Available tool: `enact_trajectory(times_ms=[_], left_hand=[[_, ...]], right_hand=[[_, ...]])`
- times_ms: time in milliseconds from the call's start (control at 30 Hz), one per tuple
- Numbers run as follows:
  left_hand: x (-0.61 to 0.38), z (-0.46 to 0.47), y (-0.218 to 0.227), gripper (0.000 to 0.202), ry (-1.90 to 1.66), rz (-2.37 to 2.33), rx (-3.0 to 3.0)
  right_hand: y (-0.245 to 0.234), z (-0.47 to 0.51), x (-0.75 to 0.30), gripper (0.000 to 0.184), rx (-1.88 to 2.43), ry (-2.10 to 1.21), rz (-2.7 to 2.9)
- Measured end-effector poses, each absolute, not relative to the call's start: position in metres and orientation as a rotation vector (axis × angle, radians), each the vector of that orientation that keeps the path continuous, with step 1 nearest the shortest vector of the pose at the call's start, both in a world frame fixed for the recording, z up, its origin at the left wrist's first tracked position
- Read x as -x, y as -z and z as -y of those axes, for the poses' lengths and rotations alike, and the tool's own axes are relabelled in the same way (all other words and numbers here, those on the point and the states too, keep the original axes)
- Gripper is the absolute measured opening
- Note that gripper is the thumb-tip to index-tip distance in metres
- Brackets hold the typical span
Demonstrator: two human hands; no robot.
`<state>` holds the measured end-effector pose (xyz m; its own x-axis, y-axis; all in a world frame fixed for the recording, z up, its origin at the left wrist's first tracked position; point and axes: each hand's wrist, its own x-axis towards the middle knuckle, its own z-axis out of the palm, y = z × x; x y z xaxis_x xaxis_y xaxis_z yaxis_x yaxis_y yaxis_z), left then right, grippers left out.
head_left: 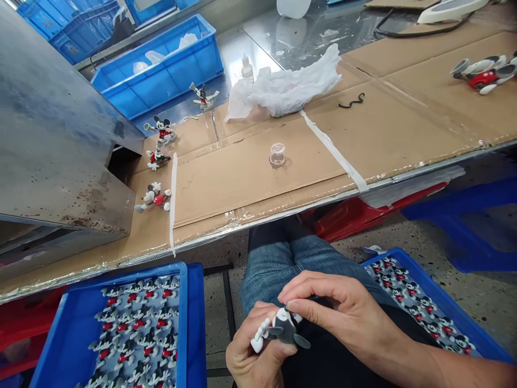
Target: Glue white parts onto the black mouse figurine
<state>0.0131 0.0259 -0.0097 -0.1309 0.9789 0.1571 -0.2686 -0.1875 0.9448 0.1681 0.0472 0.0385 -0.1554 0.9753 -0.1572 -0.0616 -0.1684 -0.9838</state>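
Note:
My left hand (252, 347) is wrapped round a small mouse figurine (286, 330) with a dark head, round grey ears and a white hand, held low over my lap. My right hand (339, 304) is closed in a pinch at the figurine's far side, thumb and fingertips against its face; the exact contact is partly hidden. To the left, a blue tray (183, 318) bears rows of similar figurines in red and black. Another blue tray (490, 350) with mouse-head pieces lies to the right, beside my forearm.
On the cardboard-covered table (242, 188) stand a small clear cup (278, 154), crumpled white plastic (283, 89) and several figurines (155, 198) at the left. A metal box (60, 124) rises at far left. Behind are a blue bin (161, 78) and a small bottle (247, 67).

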Motion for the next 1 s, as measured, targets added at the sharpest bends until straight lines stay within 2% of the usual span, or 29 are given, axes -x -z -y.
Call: enact_trajectory(times_ms=[400,600,733,900,1000], left_hand=[[-0.018,-0.022,0.008,0.021,-1.514,-1.010,-1.013],[-0.012,-0.033,0.007,0.027,-1.669,-0.898,-1.391],[-0.004,-0.035,0.001,0.023,-1.767,-0.923,-1.805],[0.012,-0.032,-0.017,0.012,-1.458,-0.952,-2.499],[0.017,-0.028,-0.015,0.012,-1.403,-0.980,-2.613]], right_hand=[[-0.036,-0.043,-0.168,0.023,1.193,-1.454,1.253],[-0.039,-0.043,-0.170,0.021,1.149,-1.408,1.279],[-0.036,-0.042,-0.177,0.023,1.213,-1.250,1.294],[-0.031,-0.043,-0.181,0.015,1.077,-1.121,1.332],[-0.032,-0.043,-0.182,0.013,1.016,-1.097,1.379]])
